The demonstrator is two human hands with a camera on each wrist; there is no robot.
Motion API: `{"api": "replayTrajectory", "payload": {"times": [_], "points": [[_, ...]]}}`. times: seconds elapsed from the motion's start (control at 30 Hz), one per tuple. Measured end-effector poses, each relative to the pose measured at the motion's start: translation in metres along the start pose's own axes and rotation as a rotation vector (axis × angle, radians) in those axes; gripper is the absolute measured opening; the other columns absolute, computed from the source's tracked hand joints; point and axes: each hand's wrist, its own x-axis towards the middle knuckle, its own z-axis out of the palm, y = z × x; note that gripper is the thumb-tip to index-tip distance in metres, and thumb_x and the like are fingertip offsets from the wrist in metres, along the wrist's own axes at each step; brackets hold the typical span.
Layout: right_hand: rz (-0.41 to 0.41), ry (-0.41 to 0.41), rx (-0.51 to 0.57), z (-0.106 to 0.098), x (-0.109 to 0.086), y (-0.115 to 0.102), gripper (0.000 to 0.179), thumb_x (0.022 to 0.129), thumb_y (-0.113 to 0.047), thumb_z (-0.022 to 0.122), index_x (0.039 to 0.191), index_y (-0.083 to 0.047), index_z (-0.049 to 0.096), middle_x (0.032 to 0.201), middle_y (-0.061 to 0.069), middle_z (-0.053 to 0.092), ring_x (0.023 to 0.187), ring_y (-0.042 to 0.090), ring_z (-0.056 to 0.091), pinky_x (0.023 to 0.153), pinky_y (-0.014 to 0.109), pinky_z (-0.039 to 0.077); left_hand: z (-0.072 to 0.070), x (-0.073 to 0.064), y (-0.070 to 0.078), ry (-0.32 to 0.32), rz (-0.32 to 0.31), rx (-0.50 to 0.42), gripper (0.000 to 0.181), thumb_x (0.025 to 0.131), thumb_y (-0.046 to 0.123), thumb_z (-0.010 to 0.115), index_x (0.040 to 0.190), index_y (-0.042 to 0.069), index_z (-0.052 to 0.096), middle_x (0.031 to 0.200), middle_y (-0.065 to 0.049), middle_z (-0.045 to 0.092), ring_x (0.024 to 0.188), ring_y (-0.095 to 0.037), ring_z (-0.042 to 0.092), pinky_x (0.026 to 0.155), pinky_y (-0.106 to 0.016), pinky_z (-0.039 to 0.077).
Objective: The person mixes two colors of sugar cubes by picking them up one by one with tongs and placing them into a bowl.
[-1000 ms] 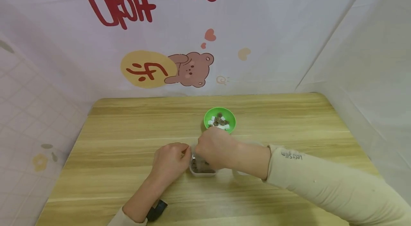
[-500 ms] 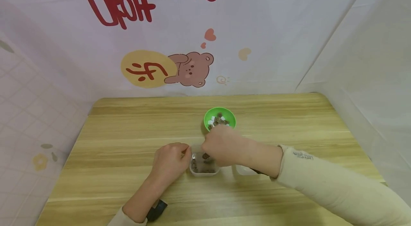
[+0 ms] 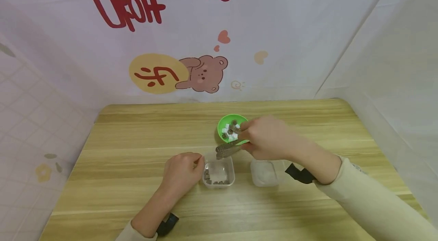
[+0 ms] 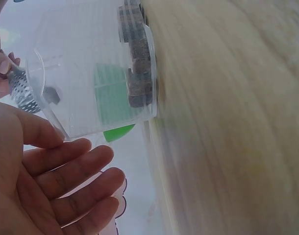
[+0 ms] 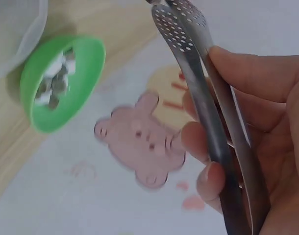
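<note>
In the head view my left hand [image 3: 183, 172] pinches the left rim of a clear plastic container [image 3: 228, 174] between thumb and index finger; the other fingers are loosely bent in the left wrist view. Several brown cubes [image 4: 139, 73] lie along its bottom. My right hand [image 3: 268, 138] holds metal tongs [image 5: 213, 117] with perforated tips. Those tips point left, above the container's far edge. A small dark piece [image 4: 52, 95] shows beside them in the left wrist view; whether they grip it is unclear. Behind stands a green bowl [image 3: 221, 127] with white and brown cubes, partly covered by my right hand.
A second translucent plastic container [image 3: 264, 174] sits to the right of the first, below my right wrist. The wooden table [image 3: 137, 130] meets a white printed cloth [image 3: 284, 24] at the back. Black bands [image 3: 301, 174] show at the wrists.
My right hand has moved right and back from over the container, uncovering it, the tongs and the second container. The left hand keeps its place at the rim.
</note>
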Motion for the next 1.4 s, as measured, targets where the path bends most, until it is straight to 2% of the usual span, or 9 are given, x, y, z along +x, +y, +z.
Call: {"api": "replayTrajectory", "payload": {"times": [0.17,0.3,0.53,0.77,0.93,1.17,1.4], "points": [[0.114,0.15,0.037,-0.005,-0.016,0.023,0.011,0.081,-0.012,0.085,0.09,-0.015,0.079,0.082,-0.007,0.065,0.061,0.006,0.055,0.052,0.029,0.044,0.0,0.0,0.0,0.0,-0.004,-0.005,0.024,0.094,0.011,0.067,0.074,0.019,0.078,0.077,0.006,0.075,0.054,0.0,0.048,0.049,-0.022,0.042],[0.214,0.217,0.043,0.001,-0.026,0.043,0.012,0.082,-0.013,0.085,0.094,-0.013,0.081,0.085,-0.005,0.069,0.061,0.008,0.056,0.051,0.03,0.044,0.001,-0.001,0.0,0.0,-0.004,-0.014,0.024,0.093,0.01,0.067,0.074,0.018,0.078,0.075,0.006,0.074,0.052,0.0,0.046,0.047,-0.021,0.04],[0.306,0.278,0.042,0.024,-0.039,0.065,0.012,0.083,-0.012,0.085,0.094,-0.008,0.082,0.08,0.0,0.07,0.057,0.01,0.057,0.049,0.032,0.043,0.002,-0.001,0.0,0.006,0.004,-0.019,0.025,0.093,0.009,0.067,0.072,0.019,0.077,0.075,0.007,0.074,0.052,0.0,0.044,0.048,-0.021,0.041],[0.366,0.282,0.049,0.034,-0.048,0.066,0.019,0.084,-0.017,0.084,0.099,-0.007,0.082,0.092,0.006,0.076,0.065,0.017,0.067,0.053,0.036,0.049,0.002,-0.001,0.0,0.008,0.003,-0.012,0.031,0.093,0.01,0.066,0.065,0.024,0.07,0.07,0.01,0.071,0.051,0.0,0.041,0.047,-0.021,0.039],[0.335,0.31,0.089,0.033,-0.047,0.057,0.022,0.085,-0.02,0.083,0.102,-0.007,0.081,0.095,0.007,0.076,0.064,0.014,0.065,0.054,0.034,0.049,0.001,-0.001,0.0,0.014,0.007,-0.01,0.028,0.093,0.009,0.067,0.068,0.022,0.073,0.072,0.008,0.072,0.051,0.0,0.043,0.048,-0.021,0.041],[0.204,0.396,0.105,0.033,-0.043,0.039,0.022,0.08,-0.02,0.084,0.098,-0.007,0.08,0.089,0.0,0.074,0.057,0.003,0.055,0.052,0.027,0.045,0.0,-0.001,0.001,0.007,0.005,-0.013,0.031,0.093,0.009,0.066,0.065,0.023,0.069,0.071,0.009,0.071,0.05,0.001,0.039,0.045,-0.021,0.037],[0.158,0.349,0.135,0.039,-0.038,0.016,0.021,0.079,-0.025,0.087,0.094,-0.013,0.08,0.084,-0.009,0.069,0.059,-0.002,0.048,0.051,0.021,0.041,0.0,0.0,0.001,0.008,0.009,-0.006,0.03,0.093,0.01,0.067,0.066,0.023,0.07,0.072,0.008,0.072,0.051,0.0,0.042,0.045,-0.021,0.038]]}}
